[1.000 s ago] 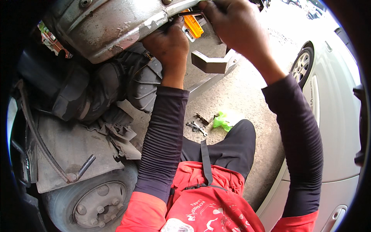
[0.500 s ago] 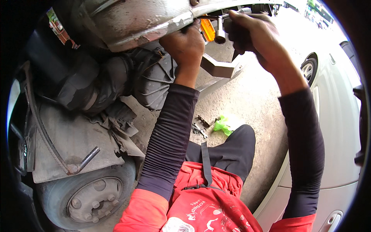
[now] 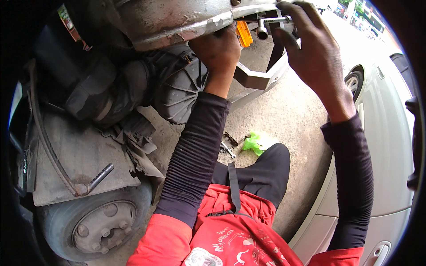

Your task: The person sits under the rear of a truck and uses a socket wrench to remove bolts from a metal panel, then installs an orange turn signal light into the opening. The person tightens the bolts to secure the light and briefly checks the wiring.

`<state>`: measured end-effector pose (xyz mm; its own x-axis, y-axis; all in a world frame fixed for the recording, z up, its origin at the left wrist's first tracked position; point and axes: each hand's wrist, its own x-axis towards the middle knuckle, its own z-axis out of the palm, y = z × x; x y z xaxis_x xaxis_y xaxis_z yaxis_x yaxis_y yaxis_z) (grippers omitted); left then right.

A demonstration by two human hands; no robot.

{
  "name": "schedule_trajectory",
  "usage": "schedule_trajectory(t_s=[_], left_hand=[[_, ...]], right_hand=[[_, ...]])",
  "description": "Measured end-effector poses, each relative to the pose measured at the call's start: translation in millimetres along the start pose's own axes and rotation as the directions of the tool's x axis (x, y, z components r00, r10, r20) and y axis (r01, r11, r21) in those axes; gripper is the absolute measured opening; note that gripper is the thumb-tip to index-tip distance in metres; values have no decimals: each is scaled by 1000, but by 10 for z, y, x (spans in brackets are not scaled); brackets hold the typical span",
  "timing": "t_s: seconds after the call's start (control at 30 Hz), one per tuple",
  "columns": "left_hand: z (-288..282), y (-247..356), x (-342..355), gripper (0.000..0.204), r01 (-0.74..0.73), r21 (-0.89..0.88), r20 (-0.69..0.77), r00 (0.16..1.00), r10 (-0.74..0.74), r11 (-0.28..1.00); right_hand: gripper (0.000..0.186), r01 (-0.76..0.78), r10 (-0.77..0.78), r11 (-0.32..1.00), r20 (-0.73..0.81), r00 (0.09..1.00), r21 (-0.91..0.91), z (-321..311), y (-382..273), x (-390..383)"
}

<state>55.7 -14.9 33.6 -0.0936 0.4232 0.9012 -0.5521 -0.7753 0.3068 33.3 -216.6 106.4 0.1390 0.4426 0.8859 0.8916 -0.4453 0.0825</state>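
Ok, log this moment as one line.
left hand: at metal panel's edge, partly hidden | right hand: fingers spread by silver wrench | orange piece: between hands

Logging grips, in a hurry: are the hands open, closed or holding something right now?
Left hand: cannot tell; fingertips hidden behind the metal panel.
Right hand: open, thumb and fingers spread beside the metal wrench.

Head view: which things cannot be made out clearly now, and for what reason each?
In the head view:
Left hand: most fingers hidden behind the metal panel.
Metal panel: cut off by the top edge.
Orange part: partly covered by the left hand.
Right hand: contact with the wrench unclear, fingers close around it.
Floor tools: too small to identify each.
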Motion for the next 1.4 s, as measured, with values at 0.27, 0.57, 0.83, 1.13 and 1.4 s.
schedule_trajectory(t_s=[0.27, 0.57, 0.83, 1.13, 1.4], left_hand=[[-8, 87, -25, 24, 53, -46, 86, 995, -49, 998], [-35, 261, 6, 28, 240, -192, 141, 966, -215, 952], [-42, 95, 2, 28, 129, -45, 76, 989, -126, 991], [-68, 39, 23, 32, 92, 25, 104, 990, -95, 995], [-71, 116, -5, 26, 194, -25, 110, 976, -190, 981]], right_hand=[[27, -567, 499, 706, 270, 823, 424, 149, 177, -75], [32, -731, 606, 514, 413, 679, 449, 311, 218, -27], [24, 333, -318, 875, 103, 943, -351, -14, 52, 66], [25, -4, 5, 988, 7, 1000, -156, -112, -126, -1], [34, -733, 595, 265, 492, 636, 627, 178, 43, 22]])
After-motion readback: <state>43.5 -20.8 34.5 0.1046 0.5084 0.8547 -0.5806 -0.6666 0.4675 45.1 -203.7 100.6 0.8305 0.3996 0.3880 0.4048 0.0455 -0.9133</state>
